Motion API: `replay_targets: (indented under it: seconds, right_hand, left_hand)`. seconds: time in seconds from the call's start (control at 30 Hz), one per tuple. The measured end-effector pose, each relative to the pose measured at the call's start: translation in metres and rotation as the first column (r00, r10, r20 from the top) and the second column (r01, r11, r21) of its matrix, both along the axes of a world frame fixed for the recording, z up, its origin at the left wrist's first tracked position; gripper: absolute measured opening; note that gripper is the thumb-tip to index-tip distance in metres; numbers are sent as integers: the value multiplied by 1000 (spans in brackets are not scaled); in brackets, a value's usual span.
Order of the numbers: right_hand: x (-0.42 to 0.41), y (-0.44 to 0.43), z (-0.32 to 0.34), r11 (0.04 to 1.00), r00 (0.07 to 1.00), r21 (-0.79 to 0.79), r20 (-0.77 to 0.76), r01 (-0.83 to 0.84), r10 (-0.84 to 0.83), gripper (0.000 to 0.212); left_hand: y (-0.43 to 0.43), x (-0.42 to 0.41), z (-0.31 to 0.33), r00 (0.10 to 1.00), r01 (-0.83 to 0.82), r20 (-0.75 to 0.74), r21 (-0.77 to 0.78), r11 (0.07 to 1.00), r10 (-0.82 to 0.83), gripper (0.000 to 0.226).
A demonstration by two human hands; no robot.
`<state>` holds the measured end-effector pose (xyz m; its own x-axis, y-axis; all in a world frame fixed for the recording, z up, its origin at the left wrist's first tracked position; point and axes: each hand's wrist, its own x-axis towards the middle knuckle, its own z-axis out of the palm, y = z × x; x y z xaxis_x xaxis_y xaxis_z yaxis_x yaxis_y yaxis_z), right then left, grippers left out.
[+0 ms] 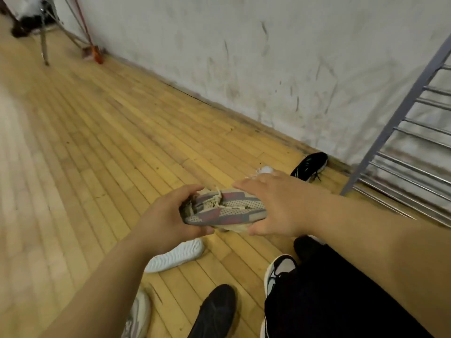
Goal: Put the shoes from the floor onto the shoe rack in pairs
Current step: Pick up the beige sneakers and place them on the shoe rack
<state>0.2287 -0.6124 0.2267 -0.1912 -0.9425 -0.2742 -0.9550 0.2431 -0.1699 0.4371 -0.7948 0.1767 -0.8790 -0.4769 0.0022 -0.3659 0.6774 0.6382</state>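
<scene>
A grey-and-red patterned sneaker [224, 208] with pale laces is held above the wooden floor between both hands. My left hand [168, 215] grips its heel end. My right hand [275, 203] wraps its toe end, fingers spread over the top. Below lie a white shoe [175, 257] sole-up, a black shoe [214, 311], a grey shoe [139, 315] and a black-and-white sneaker [278, 272]. A black shoe with green marks [310, 165] lies by the wall. A white shoe tip [264, 170] peeks out behind my right hand. The metal shoe rack [400, 152] stands at the right.
A scuffed white wall [244, 57] runs along the back. A chair leg [44, 47] and a red-handled broom [94, 52] stand at the far left corner. My dark trouser leg [329, 289] fills the lower right. Wooden floor [85, 142] stretches left.
</scene>
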Motion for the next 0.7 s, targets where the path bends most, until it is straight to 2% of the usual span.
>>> replay_targets:
  seconds: [0.17, 0.3, 0.43, 0.5, 0.57, 0.7]
  right_hand:
    - [7, -6, -10, 997, 997, 76, -68, -16, 22, 97]
    - [18, -16, -15, 996, 991, 63, -113, -58, 65, 92]
    - [26, -27, -21, 986, 968, 43, -188, -162, 168, 86]
    - [30, -30, -22, 975, 949, 64, -223, -213, 222, 87]
    - [35, -33, -22, 962, 932, 91, -239, -258, 273, 85]
    - [49, -36, -23, 934, 914, 118, -193, -339, 356, 81]
  left_hand:
    - [-4, 2, -29, 1000, -18, 22, 93, 996, 16, 91]
    - [-10, 18, -56, 997, -56, 66, 134, 989, 47, 98]
    - [-16, 51, -106, 968, -203, 198, 257, 945, 154, 124]
    - [-21, 78, -146, 915, -306, 346, 260, 916, 208, 137]
    - [-24, 107, -188, 826, -405, 493, 178, 897, 275, 142]
    - [-20, 171, -256, 548, -663, 668, -21, 749, 504, 143]
